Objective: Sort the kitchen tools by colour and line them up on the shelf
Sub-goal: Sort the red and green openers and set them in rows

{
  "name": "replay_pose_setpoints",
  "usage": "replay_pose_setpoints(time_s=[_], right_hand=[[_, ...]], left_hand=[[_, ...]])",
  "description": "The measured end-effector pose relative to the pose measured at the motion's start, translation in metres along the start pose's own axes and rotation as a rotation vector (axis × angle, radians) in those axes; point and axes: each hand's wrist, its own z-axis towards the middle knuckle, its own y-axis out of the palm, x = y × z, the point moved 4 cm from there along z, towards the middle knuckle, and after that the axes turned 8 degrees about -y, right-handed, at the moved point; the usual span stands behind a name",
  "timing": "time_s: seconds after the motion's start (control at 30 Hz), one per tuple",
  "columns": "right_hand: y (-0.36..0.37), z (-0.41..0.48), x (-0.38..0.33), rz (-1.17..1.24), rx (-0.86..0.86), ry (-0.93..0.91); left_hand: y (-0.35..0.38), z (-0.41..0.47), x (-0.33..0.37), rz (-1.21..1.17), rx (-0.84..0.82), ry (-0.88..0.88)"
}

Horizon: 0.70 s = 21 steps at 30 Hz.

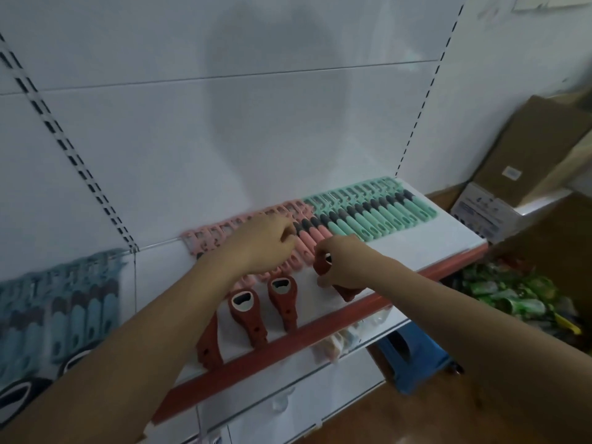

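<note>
Red front lip [288,344] of the white shelf board [416,251] is nearest.

Just behind the lip, three more dark red openers [248,315] lie flat and side by side. Their long axes run front to back, handles at the lip, ringed metal mouths toward the wall. The leftmost is partly under the left forearm.

Right hand [344,267], to their right, has fingers and thumb curled round a dark red plastic bottle opener [324,263]. Its head sticks out toward the back-left and its handle tip shows below the palm, near the lip.

Left hand [262,245] lies over the row of pink plastic peelers [307,248], fingers bent. Cannot tell whether it grips one.

Pink row has handles forward and blades at the wall. Mint-green peelers [378,213] continue the row rightward, pointing the same way. Blue peelers [64,302] are on the left, blurred.
</note>
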Motion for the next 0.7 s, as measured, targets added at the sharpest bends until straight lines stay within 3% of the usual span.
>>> replay_pose_setpoints(time_s=[0.27,0.47,0.7], right_hand=[[0.001,-0.004,-0.023,-0.075,-0.003,0.006],[0.0,-0.012,-0.037,-0.049,0.1,0.018],[0.008,-0.012,-0.037,0.006,0.101,0.125]], left_hand=[[-0.012,-0.009,-0.035,0.325,-0.041,0.007],[0.002,-0.015,-0.04,0.361,-0.04,0.064],[0.001,-0.02,-0.055,0.327,-0.071,0.049]])
